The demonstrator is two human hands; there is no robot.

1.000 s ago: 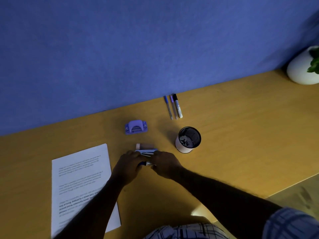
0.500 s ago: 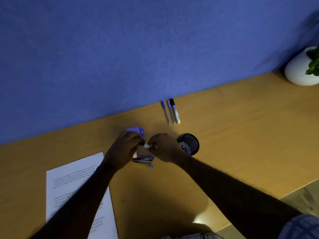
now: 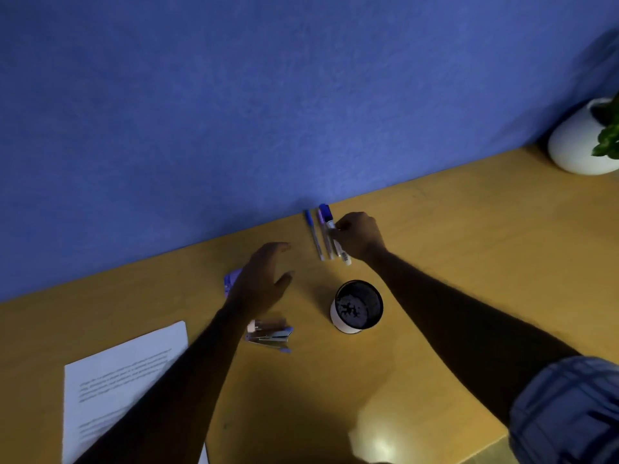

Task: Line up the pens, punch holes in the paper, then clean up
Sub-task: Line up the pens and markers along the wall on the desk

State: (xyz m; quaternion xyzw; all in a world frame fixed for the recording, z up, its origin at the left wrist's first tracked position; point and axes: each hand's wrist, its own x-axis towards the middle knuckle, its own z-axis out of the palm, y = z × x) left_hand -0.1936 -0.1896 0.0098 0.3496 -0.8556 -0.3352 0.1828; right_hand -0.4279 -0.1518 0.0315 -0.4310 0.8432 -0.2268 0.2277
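Note:
A blue pen (image 3: 313, 234) and a purple pen (image 3: 324, 237) lie side by side on the wooden desk (image 3: 469, 249) against the blue wall. My right hand (image 3: 360, 234) grips a white marker with a blue cap (image 3: 330, 222), held down right beside the purple pen and parallel to it. My left hand (image 3: 264, 279) hovers open above the desk, holding nothing, and covers most of the purple hole punch (image 3: 230, 279). The printed paper (image 3: 117, 380) lies at the lower left, partly under my left forearm. My right hand hides whatever lies to the right of the marker.
A stapler (image 3: 269, 334) lies beneath my left wrist. A mesh pen cup (image 3: 356, 309) with a white base stands between my arms. A white plant pot (image 3: 582, 142) sits at the far right by the wall. The desk's front edge runs along the lower right.
My right hand carried the blue-capped marker from beside the stapler up to the row of pens at the wall. My left hand let go and spread open over the hole punch.

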